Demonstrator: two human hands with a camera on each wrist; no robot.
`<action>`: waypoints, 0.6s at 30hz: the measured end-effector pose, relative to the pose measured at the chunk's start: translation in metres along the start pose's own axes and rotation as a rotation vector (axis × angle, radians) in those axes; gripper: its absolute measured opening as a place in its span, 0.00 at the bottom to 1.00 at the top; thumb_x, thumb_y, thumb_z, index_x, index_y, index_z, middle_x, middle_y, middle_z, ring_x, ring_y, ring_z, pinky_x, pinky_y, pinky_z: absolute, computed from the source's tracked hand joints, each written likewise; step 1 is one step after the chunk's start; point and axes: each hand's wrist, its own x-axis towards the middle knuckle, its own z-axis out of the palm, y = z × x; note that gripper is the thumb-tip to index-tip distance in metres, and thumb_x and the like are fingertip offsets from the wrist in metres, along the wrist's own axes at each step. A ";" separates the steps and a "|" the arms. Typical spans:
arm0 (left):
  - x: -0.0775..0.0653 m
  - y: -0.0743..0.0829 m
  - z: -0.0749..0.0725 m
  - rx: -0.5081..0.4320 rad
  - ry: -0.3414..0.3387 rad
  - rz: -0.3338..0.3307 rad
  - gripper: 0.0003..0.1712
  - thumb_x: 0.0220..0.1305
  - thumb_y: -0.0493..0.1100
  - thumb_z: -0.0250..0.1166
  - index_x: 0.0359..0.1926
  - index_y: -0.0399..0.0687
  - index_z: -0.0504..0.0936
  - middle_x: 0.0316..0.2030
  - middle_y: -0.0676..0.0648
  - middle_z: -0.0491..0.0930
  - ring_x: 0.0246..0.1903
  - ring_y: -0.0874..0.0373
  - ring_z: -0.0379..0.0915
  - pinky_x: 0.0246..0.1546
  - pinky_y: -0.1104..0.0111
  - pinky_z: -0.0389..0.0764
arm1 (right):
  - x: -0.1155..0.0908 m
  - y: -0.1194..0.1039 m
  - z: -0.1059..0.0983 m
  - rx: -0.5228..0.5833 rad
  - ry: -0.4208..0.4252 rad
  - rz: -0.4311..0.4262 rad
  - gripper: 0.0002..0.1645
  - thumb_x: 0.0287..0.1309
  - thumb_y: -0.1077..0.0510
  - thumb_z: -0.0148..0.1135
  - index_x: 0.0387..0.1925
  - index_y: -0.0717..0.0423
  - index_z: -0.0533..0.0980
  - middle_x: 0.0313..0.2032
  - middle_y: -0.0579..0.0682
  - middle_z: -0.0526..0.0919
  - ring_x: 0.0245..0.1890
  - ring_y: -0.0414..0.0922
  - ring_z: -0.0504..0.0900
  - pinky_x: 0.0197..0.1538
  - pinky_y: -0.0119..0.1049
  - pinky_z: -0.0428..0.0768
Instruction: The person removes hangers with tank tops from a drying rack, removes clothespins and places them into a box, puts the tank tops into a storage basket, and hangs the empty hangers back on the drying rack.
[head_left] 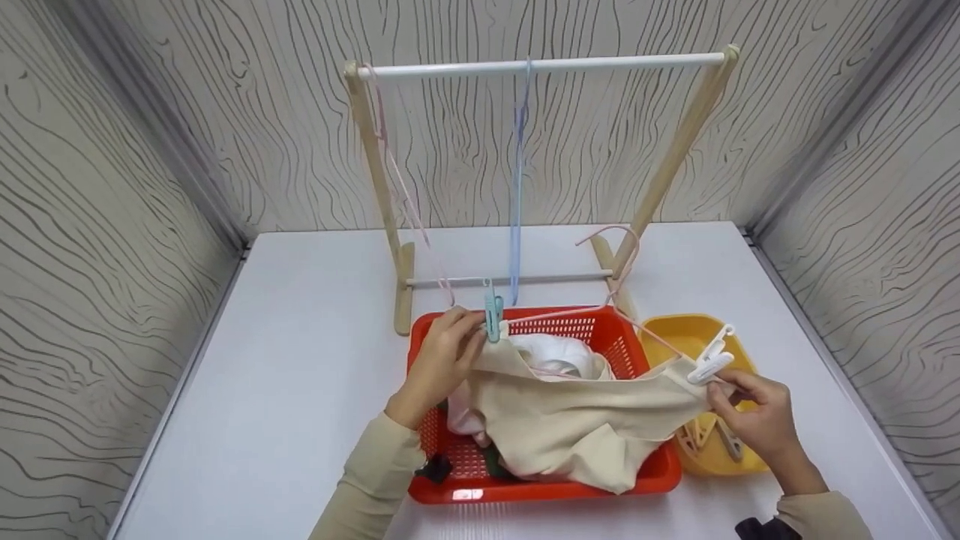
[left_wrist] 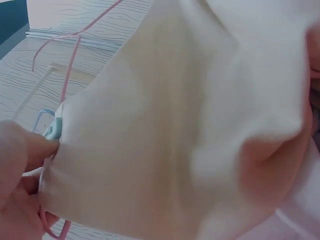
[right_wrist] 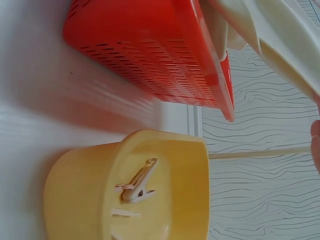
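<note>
A cream garment (head_left: 577, 420) hangs from a pink clothes hanger (head_left: 634, 259), held over the red basket. My left hand (head_left: 442, 360) pinches the garment's upper left corner beside a teal clothespin (head_left: 493, 315); the left wrist view shows thumb and fingers at that corner, with the pink hanger wire by them. At the upper right corner my right hand (head_left: 761, 412) pinches the cloth between thumb and fingers, just below a white clothespin (head_left: 709, 364). In the right wrist view only a bit of the right hand (right_wrist: 315, 145) shows at the edge.
The red basket (head_left: 544, 491) holds white, pink and dark clothes. To its right, a yellow tub (head_left: 679, 322) contains several clothespins (right_wrist: 140, 182). Behind stands a wooden rack with a white rod (head_left: 615, 64), bearing a pink hanger (head_left: 401, 176) and a blue hanger (head_left: 517, 202).
</note>
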 end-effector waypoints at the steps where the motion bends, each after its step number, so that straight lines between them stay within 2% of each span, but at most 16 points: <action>1: -0.002 0.000 -0.002 -0.013 0.004 -0.004 0.15 0.64 0.38 0.62 0.50 0.37 0.81 0.40 0.44 0.80 0.40 0.55 0.75 0.46 0.67 0.81 | 0.002 0.000 0.000 -0.014 -0.002 -0.009 0.14 0.30 0.86 0.56 0.27 0.80 0.76 0.34 0.23 0.81 0.25 0.20 0.75 0.26 0.12 0.74; 4: -0.008 0.002 -0.007 -0.017 0.022 -0.006 0.18 0.63 0.40 0.65 0.51 0.36 0.80 0.42 0.44 0.80 0.43 0.54 0.74 0.48 0.63 0.78 | 0.007 -0.001 0.003 -0.055 -0.002 -0.039 0.16 0.28 0.85 0.57 0.27 0.77 0.77 0.36 0.20 0.80 0.28 0.18 0.75 0.31 0.11 0.75; 7: -0.013 0.001 -0.012 -0.006 0.055 0.001 0.18 0.60 0.41 0.68 0.49 0.36 0.81 0.41 0.43 0.81 0.43 0.53 0.74 0.48 0.63 0.79 | 0.013 -0.004 0.009 -0.063 -0.022 -0.054 0.17 0.29 0.85 0.57 0.28 0.76 0.78 0.39 0.20 0.80 0.33 0.17 0.77 0.37 0.10 0.76; 11: -0.019 -0.002 -0.020 -0.011 0.075 -0.020 0.12 0.59 0.36 0.66 0.44 0.35 0.82 0.38 0.44 0.79 0.39 0.55 0.76 0.42 0.67 0.82 | 0.021 -0.008 0.016 -0.070 -0.074 -0.071 0.18 0.31 0.85 0.58 0.31 0.75 0.78 0.43 0.21 0.79 0.37 0.16 0.77 0.42 0.10 0.76; 14: -0.024 -0.005 -0.025 -0.004 0.077 -0.048 0.09 0.61 0.32 0.64 0.42 0.35 0.82 0.37 0.44 0.78 0.39 0.56 0.77 0.42 0.68 0.84 | 0.026 -0.009 0.021 -0.080 -0.103 -0.104 0.21 0.31 0.85 0.60 0.33 0.72 0.79 0.45 0.21 0.79 0.39 0.17 0.77 0.45 0.10 0.76; 18: -0.031 -0.009 -0.029 0.051 0.109 -0.045 0.06 0.61 0.32 0.62 0.41 0.37 0.81 0.37 0.44 0.78 0.39 0.55 0.77 0.42 0.67 0.84 | 0.032 -0.009 0.028 -0.081 -0.121 -0.140 0.22 0.31 0.84 0.62 0.34 0.68 0.81 0.45 0.21 0.79 0.38 0.19 0.78 0.46 0.11 0.76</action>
